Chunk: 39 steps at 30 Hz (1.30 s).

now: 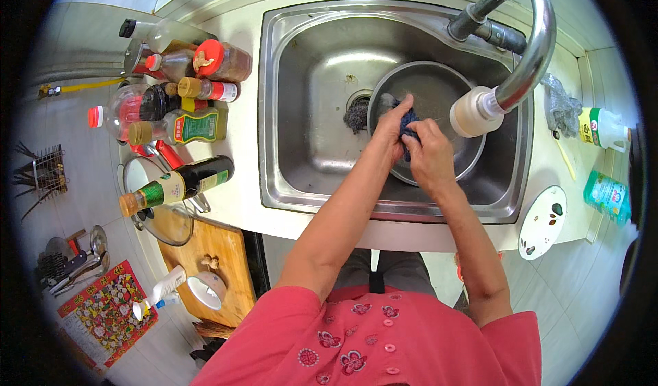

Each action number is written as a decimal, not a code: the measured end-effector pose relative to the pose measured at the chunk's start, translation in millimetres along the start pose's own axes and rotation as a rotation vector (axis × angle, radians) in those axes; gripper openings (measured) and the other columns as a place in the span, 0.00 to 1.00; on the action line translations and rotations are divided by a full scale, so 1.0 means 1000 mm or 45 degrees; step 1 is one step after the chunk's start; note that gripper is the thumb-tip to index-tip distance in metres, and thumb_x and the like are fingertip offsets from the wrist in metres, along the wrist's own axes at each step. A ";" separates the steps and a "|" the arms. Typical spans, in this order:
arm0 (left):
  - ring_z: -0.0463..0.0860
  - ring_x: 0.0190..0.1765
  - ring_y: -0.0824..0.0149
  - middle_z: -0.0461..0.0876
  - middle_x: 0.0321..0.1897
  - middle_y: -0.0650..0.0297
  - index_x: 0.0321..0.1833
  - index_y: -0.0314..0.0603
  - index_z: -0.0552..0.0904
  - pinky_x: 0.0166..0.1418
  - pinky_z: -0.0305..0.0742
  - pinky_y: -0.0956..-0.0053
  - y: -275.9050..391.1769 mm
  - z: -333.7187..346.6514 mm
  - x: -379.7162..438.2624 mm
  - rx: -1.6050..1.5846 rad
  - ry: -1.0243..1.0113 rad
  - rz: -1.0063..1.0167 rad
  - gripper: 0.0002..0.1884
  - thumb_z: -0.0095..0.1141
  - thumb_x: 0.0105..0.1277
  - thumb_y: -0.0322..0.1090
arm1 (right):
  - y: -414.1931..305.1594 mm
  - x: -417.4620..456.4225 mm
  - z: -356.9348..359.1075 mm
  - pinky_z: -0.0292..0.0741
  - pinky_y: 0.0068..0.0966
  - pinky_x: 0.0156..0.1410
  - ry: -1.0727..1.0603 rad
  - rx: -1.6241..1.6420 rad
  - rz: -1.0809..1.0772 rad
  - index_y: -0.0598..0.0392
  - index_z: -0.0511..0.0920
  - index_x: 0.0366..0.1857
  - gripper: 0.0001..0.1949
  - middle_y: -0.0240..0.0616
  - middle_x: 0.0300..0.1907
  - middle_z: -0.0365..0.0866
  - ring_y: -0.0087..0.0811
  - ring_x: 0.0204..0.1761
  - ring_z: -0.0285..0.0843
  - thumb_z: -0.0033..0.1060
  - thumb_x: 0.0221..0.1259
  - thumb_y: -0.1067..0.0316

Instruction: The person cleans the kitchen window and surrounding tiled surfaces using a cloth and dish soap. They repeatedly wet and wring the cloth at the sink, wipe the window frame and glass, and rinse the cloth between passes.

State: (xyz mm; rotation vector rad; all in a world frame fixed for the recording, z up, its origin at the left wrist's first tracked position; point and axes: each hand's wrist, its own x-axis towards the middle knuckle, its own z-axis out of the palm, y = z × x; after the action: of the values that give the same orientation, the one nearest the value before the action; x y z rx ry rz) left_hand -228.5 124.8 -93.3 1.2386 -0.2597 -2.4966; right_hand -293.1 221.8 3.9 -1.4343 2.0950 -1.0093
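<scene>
Both of my hands are over a round metal basin (442, 82) standing in the right part of a stainless steel sink (313, 98). A dark blue cloth (407, 124) is bunched between them. My left hand (393, 129) holds its one side, with the thumb pointing up. My right hand (432, 152) grips the cloth from the right with bent fingers. Part of the cloth is hidden by the fingers. Just right of my hands, a curved metal faucet (545, 41) ends in a whitish filter head (475, 113) above the basin. No running water can be made out.
A dark mesh scourer (355, 116) lies at the drain, left of the basin. Sauce bottles (200, 126) and jars (231, 62) crowd the counter's left side, near a glass lid (169, 226). An oval patterned dish (543, 222), a plastic bag (560, 103) and detergent bottles (606, 195) are at the right.
</scene>
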 end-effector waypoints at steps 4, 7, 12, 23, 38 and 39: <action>0.81 0.35 0.66 0.82 0.33 0.62 0.45 0.43 0.81 0.40 0.78 0.71 -0.004 0.019 -0.018 -0.013 0.038 0.068 0.20 0.63 0.71 0.54 | -0.010 -0.003 0.004 0.76 0.48 0.44 0.151 0.021 0.077 0.60 0.77 0.41 0.07 0.55 0.39 0.82 0.59 0.41 0.82 0.57 0.70 0.67; 0.81 0.38 0.64 0.83 0.35 0.61 0.44 0.42 0.82 0.43 0.78 0.67 -0.010 0.026 -0.021 0.045 0.233 0.189 0.18 0.57 0.74 0.52 | 0.006 0.005 0.017 0.75 0.52 0.43 0.135 -0.056 0.185 0.59 0.76 0.37 0.08 0.57 0.36 0.83 0.61 0.39 0.82 0.54 0.73 0.65; 0.82 0.43 0.58 0.84 0.39 0.58 0.48 0.41 0.83 0.50 0.78 0.62 -0.041 0.018 0.008 -0.027 0.304 0.229 0.16 0.47 0.78 0.45 | 0.072 0.020 0.037 0.73 0.57 0.55 0.157 -0.362 0.297 0.58 0.80 0.41 0.12 0.57 0.42 0.85 0.60 0.49 0.81 0.50 0.75 0.60; 0.71 0.70 0.41 0.72 0.71 0.50 0.70 0.48 0.74 0.60 0.77 0.32 0.002 0.025 0.007 0.364 0.374 -0.155 0.23 0.53 0.76 0.45 | 0.166 0.020 0.085 0.80 0.49 0.57 0.101 0.270 0.593 0.60 0.81 0.51 0.20 0.60 0.51 0.84 0.58 0.52 0.84 0.66 0.61 0.56; 0.82 0.53 0.57 0.84 0.48 0.59 0.47 0.46 0.78 0.64 0.76 0.55 -0.023 -0.013 0.033 0.137 0.047 0.157 0.11 0.42 0.79 0.40 | 0.055 0.019 0.021 0.83 0.53 0.46 0.023 -0.087 0.442 0.59 0.86 0.32 0.16 0.62 0.35 0.86 0.62 0.37 0.86 0.56 0.64 0.56; 0.81 0.55 0.55 0.83 0.50 0.57 0.49 0.46 0.77 0.66 0.74 0.51 -0.023 -0.009 0.034 0.152 0.098 0.115 0.11 0.42 0.79 0.40 | 0.069 0.025 0.017 0.83 0.52 0.47 -0.016 -0.144 0.484 0.59 0.87 0.33 0.16 0.63 0.36 0.86 0.61 0.39 0.87 0.55 0.64 0.56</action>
State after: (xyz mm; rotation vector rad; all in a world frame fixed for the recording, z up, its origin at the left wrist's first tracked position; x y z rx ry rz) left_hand -245.4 133.0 -131.2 1.3348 -0.4405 -2.3815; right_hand -333.9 207.6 -57.3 -1.0267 2.3282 -0.7392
